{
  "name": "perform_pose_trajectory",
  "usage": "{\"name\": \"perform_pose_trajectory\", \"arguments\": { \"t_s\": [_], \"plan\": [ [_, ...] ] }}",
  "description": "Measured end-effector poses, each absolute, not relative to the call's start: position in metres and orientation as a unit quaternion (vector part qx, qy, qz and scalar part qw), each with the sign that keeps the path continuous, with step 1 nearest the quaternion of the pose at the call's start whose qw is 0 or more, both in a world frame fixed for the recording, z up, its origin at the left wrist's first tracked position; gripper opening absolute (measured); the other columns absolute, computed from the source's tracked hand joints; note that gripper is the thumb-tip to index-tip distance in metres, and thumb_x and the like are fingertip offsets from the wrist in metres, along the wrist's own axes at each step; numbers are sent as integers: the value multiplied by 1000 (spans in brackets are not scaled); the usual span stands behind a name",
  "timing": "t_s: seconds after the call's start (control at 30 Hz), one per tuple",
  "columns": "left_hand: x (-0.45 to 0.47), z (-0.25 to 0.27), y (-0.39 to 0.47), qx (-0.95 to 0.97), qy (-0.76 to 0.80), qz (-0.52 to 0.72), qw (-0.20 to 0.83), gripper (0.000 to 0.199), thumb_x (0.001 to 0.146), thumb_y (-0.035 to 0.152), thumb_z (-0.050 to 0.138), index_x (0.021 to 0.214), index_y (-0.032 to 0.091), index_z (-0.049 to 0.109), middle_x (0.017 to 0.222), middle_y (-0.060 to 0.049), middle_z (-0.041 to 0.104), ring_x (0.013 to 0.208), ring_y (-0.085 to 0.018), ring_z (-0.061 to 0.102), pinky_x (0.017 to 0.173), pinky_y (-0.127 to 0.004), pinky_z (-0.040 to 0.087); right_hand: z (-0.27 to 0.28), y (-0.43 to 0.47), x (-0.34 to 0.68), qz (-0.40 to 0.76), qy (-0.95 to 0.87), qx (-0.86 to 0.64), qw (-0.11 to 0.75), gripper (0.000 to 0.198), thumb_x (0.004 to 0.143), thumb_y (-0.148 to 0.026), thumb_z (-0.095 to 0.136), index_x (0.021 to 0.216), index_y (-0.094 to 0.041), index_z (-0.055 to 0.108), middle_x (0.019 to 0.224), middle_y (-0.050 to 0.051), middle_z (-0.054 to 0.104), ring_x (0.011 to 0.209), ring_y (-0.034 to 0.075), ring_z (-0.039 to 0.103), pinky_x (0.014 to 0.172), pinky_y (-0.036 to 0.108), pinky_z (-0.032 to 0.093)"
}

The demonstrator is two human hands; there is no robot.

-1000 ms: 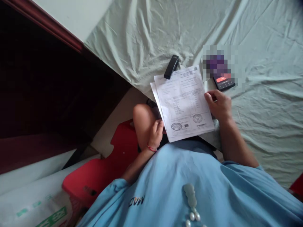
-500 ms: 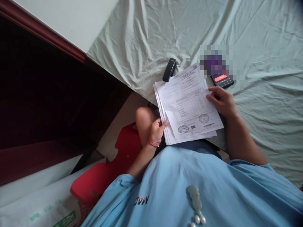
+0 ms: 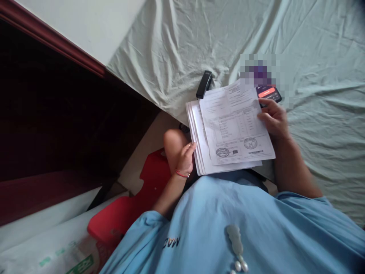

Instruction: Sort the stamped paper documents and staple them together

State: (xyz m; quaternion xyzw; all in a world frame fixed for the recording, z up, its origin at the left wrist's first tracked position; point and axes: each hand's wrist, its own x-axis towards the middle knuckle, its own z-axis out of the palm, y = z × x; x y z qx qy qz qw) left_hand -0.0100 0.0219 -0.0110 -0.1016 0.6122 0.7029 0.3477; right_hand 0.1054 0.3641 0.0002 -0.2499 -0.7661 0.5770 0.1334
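A printed sheet of paper (image 3: 232,131) with two round stamps is pinched at its right edge by my right hand (image 3: 275,118), thumb on top. Its top edge bends up, and the sheet lies shifted right over a stack of papers (image 3: 201,152) at my lap. My left hand (image 3: 186,158), with a red string bracelet and a ring, closes on the left edge of that stack. Part of the stack's face is hidden under the stamped sheet.
On the pale green bedsheet (image 3: 319,68) lie a small black oblong device (image 3: 204,84) and a phone (image 3: 269,93) with its upper part pixelated. A red plastic stool (image 3: 154,182) and a white printed sack (image 3: 54,236) are at lower left. Dark wooden furniture (image 3: 57,49) borders the left.
My right hand has drawn the top sheet to the right, baring more of the stack's left side. My left thumb has slid back to the stack's edge.
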Motion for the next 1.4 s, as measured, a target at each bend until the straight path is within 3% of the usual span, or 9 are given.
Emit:
{"name": "perform_pose_trajectory", "arguments": {
  "t_s": [0.13, 0.33, 0.47, 0.8, 1.07, 1.23, 1.4],
  "plan": [
    [-9, -17, 22, -98, 616, 687, 374, 58, 52, 60, 105, 79, 21, 71, 78, -1, 80, 96, -29, 81, 94, -42, 64, 3, 359, 101, 561, -779, -246, 133, 39, 86, -40, 76, 123, -29, 73, 63, -5, 42, 50, 12, 34, 48, 30, 30],
    [-9, -20, 22, -96, 612, 693, 370, 65, 51, 56, 108, 90, 20, 71, 81, 0, 80, 94, -27, 81, 93, -42, 64, 2, 354, 94, 483, -808, -285, 183, 34, 92, -46, 74, 120, -26, 74, 89, 3, 68, 63, 14, 57, 56, 30, 45],
    [-9, -19, 23, -97, 589, 708, 377, 70, 50, 56, 109, 98, 21, 72, 86, 0, 82, 96, -27, 82, 97, -43, 64, 0, 355, 94, 465, -830, -272, 145, 33, 91, -40, 75, 120, -25, 75, 87, 4, 72, 64, 15, 58, 62, 32, 49],
    [-11, -25, 19, -88, 590, 716, 362, 58, 68, 60, 98, 101, 22, 68, 93, -2, 82, 102, -28, 81, 97, -41, 64, 13, 355, 96, 492, -826, -250, 113, 36, 85, -26, 69, 121, -26, 73, 70, -3, 52, 57, 14, 42, 57, 33, 38],
    [-8, -38, 18, -14, 655, 715, 245, 63, 81, 46, 92, 129, 31, 54, 101, -2, 77, 94, -23, 79, 85, -35, 61, 13, 354, 95, 479, -827, -260, 140, 25, 78, -25, 65, 101, -23, 77, 70, -2, 52, 58, 13, 41, 59, 33, 35],
    [-5, -39, 18, 15, 702, 680, 211, 36, 85, 49, 86, 103, 24, 66, 97, -3, 76, 90, -20, 73, 83, -31, 58, 16, 353, 96, 456, -843, -265, 103, 20, 80, -27, 65, 95, -24, 78, 65, -1, 54, 57, 14, 42, 58, 32, 35],
    [-4, -31, 21, -14, 682, 690, 240, 41, 90, 63, 79, 97, 23, 72, 92, -2, 76, 86, -19, 71, 77, -29, 57, 20, 352, 97, 447, -856, -247, 76, 19, 82, -28, 65, 94, -23, 79, 60, -2, 52, 55, 13, 42, 55, 31, 33]
  ]
}}
